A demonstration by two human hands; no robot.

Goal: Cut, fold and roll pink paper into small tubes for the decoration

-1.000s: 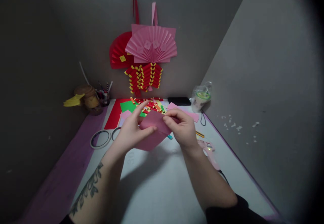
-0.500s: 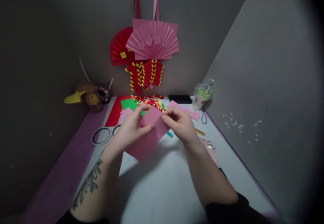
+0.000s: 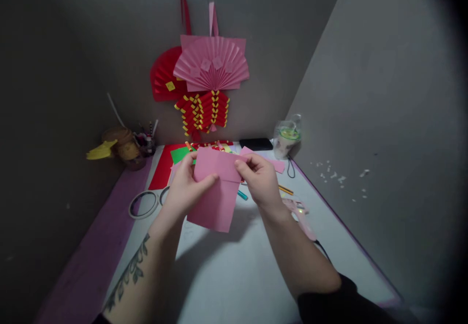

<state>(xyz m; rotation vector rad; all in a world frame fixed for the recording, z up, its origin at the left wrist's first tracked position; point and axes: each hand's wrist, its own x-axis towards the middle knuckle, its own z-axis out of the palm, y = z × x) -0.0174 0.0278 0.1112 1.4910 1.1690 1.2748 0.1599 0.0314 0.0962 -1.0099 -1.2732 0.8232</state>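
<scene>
Above the white tabletop I hold pink paper (image 3: 215, 206) up in both hands. A horizontal edge or crease runs across its upper part; I cannot tell whether it is one folded sheet or two pieces. My left hand (image 3: 188, 187) grips the left side, thumb on the front and fingers behind. At the upper right corner, my right hand (image 3: 260, 177) pinches the paper between thumb and fingers. Behind the paper lie small rolled paper tubes in red and orange, partly hidden, and a green sheet (image 3: 179, 154).
Rolls of tape (image 3: 143, 205) lie at left, near a lidded cup (image 3: 127, 148). A black phone (image 3: 256, 144), a bagged cup (image 3: 287, 138) and a yellow-black pencil (image 3: 285, 190) are behind and right. A pink glue gun (image 3: 303, 221) lies by my right forearm. Paper fans (image 3: 215, 63) hang on the wall.
The pink paper has turned from a slant to nearly upright, and a line across it now shows. Both hands keep their grip. The view has shifted slightly.
</scene>
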